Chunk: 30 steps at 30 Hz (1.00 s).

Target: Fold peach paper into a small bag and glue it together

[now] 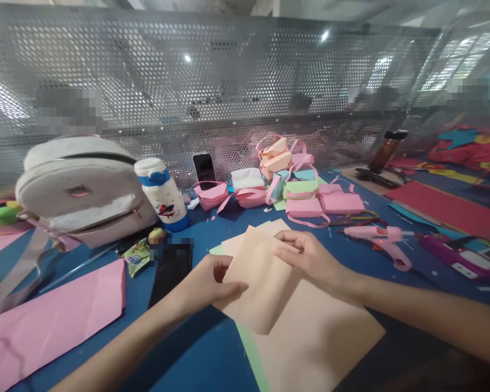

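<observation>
Between my hands is a peach sheet of paper (255, 283), bent over into a soft curve and raised above the table. My left hand (214, 280) pinches its left edge, thumb on top and fingers behind. At the upper right edge, my right hand (306, 253) grips the same sheet between thumb and fingers. Beneath it lies a larger peach sheet (322, 337), partly covered by the held one. A strip of green paper (251, 354) shows along the left side of that lower sheet.
Small folded paper bags (304, 208) are piled at the back. A pink glue gun (386, 239) and a purple power strip (459, 253) lie right. A water bottle (161, 193), a white backpack (85, 190) and pink paper (57, 321) are left. A phone (204, 169) leans against the perforated metal screen (155, 87).
</observation>
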Available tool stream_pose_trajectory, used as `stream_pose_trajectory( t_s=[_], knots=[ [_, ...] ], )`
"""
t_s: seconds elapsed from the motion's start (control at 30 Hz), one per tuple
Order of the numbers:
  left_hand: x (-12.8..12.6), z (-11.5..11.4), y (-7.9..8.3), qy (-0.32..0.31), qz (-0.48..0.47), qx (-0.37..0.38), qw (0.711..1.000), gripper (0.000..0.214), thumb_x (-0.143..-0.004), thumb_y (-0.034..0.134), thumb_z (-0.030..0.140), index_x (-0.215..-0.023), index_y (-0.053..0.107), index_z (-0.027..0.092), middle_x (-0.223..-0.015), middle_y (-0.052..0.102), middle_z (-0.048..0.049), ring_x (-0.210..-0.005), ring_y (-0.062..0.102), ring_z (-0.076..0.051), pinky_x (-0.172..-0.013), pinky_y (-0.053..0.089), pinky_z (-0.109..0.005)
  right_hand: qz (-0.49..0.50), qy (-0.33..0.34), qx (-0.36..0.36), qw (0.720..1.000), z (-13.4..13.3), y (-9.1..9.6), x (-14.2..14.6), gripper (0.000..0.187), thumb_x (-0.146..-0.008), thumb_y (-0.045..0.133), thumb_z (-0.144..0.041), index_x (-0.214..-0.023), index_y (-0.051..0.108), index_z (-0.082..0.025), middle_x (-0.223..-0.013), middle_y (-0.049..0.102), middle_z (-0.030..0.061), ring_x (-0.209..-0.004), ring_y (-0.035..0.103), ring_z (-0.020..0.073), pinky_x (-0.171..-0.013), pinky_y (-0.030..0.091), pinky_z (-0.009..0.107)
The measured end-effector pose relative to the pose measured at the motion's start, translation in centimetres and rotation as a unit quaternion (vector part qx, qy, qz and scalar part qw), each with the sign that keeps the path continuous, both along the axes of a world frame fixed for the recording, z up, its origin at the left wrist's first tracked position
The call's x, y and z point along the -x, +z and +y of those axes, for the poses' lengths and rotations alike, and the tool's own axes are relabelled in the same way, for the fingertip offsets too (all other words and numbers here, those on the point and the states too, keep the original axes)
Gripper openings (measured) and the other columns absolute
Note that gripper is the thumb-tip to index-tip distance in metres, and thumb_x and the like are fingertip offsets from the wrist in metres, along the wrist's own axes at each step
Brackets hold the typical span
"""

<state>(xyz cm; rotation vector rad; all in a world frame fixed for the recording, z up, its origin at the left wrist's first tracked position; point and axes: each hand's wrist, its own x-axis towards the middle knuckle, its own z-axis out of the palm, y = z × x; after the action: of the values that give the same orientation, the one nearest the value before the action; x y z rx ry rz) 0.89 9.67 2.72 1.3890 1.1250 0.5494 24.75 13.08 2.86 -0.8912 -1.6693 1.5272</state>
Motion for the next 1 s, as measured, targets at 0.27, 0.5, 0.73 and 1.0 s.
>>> stream_pose_trajectory(
  t_s=[0.27,0.5,0.73,1.0],
  knots=[
    [0.5,1.6,-0.1,-0.058,0.236,-0.187,0.952,0.016,-0.073,0.063,0.025,-0.084,0.071,0.015,-0.076,0.066,-0.0001,-0.073,0.059,-0.019,-0.061,0.038,-0.025,-0.119,0.098,-0.004,0.988,1.4,-2.9,-0.1,0.014,-0.082,0.06,-0.024,-0.09,0.065,-0.013,-0.083,0.066,0.0031,-0.072,0.059,0.0149,-0.062,0.042,0.023],
    [0.7,1.6,-1.9,-0.018,0.246,-0.177,0.953,0.048,-0.065,0.075,0.028,-0.111,0.066,0.018,-0.102,0.07,-0.0046,-0.091,0.063,-0.025,-0.072,0.044,-0.028,-0.183,0.066,-0.068,0.979,2.5,-3.5,-0.7,0.011,-0.081,0.062,-0.022,-0.077,0.065,-0.013,-0.072,0.061,0.0007,-0.065,0.051,0.0128,-0.06,0.038,0.024],
    [2.1,0.4,-2.4,0.045,0.166,-0.096,0.98,0.048,-0.066,0.073,0.03,-0.111,0.06,0.018,-0.061,0.058,0.0063,-0.057,0.057,-0.016,-0.054,0.04,-0.024,-0.199,0.069,-0.051,0.976,2.6,-3.9,-1.7,0.022,-0.079,0.069,-0.033,-0.071,0.063,-0.014,-0.066,0.057,-0.0008,-0.061,0.048,0.0122,-0.058,0.036,0.025],
    [2.4,0.5,-2.3,0.213,-0.021,-0.084,0.973,0.057,-0.067,0.078,0.038,-0.113,0.052,0.015,-0.066,0.064,0.0047,-0.056,0.057,-0.012,-0.059,0.044,-0.024,-0.091,0.072,0.062,0.991,2.1,-4.1,-2.3,0.049,-0.092,0.052,-0.057,-0.066,0.053,-0.016,-0.05,0.055,-0.0002,-0.046,0.049,0.0102,-0.049,0.032,0.024]
  ],
)
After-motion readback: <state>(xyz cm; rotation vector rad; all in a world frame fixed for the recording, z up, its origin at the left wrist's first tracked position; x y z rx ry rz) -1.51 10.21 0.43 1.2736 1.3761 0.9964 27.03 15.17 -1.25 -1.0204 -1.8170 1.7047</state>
